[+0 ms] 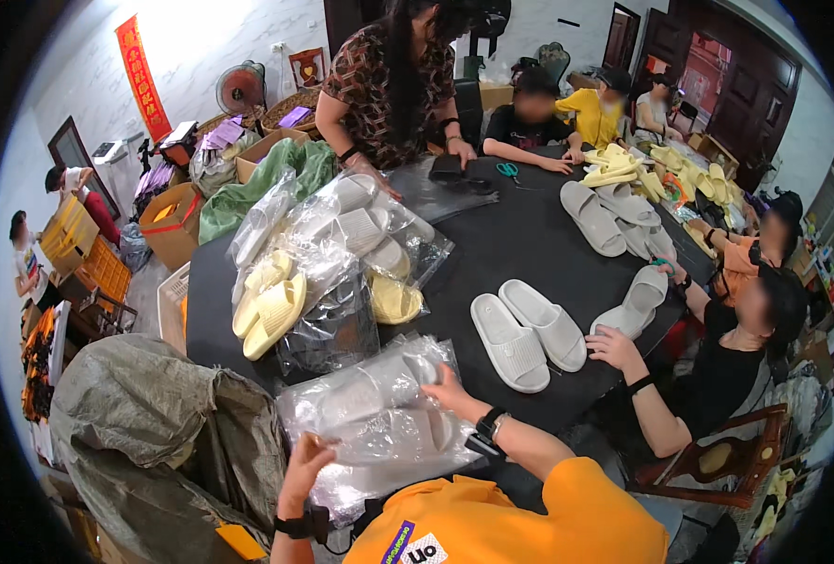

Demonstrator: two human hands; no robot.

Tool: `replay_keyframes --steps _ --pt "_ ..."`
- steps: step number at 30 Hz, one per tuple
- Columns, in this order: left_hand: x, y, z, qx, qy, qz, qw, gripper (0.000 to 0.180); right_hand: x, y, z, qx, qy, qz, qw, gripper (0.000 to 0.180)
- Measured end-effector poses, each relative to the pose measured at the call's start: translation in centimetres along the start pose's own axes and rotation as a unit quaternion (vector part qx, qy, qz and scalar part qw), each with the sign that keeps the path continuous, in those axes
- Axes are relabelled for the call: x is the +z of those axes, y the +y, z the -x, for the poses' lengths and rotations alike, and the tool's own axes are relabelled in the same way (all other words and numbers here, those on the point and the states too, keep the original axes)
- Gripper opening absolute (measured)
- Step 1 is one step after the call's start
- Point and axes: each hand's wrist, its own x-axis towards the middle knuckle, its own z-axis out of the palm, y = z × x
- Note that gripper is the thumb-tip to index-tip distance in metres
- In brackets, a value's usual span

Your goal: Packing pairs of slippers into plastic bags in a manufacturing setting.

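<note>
My left hand (304,462) pinches the near edge of a clear plastic bag (379,442) lying on the near rim of the black table (501,235). My right hand (447,385), with a black watch on its wrist, grips the end of a pale grey slipper (370,385) inside a clear bag just above it. Several more bagged slippers lie stacked under both hands. A loose pair of white slippers (525,334) rests on the table to the right of my right hand.
Bagged yellow slippers (268,305) and grey ones (360,226) are heaped at the table's left. A grey-green sack (154,423) stands at my left. Several other people sit or stand around the table; one person's hand (614,346) rests near the white pair. Cardboard boxes (172,221) stand far left.
</note>
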Motion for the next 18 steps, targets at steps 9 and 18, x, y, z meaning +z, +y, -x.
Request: replay_keyframes --steps 9,18 --pt "-1.6 -7.9 1.9 -0.171 -0.184 -0.363 0.897 0.046 -1.8 7.6 -1.9 -0.12 0.04 0.094 0.987 0.065" --pt "-0.2 -3.4 3.1 0.071 0.003 0.185 0.98 0.064 -1.4 4.1 -0.1 -0.085 0.044 0.007 0.995 0.048"
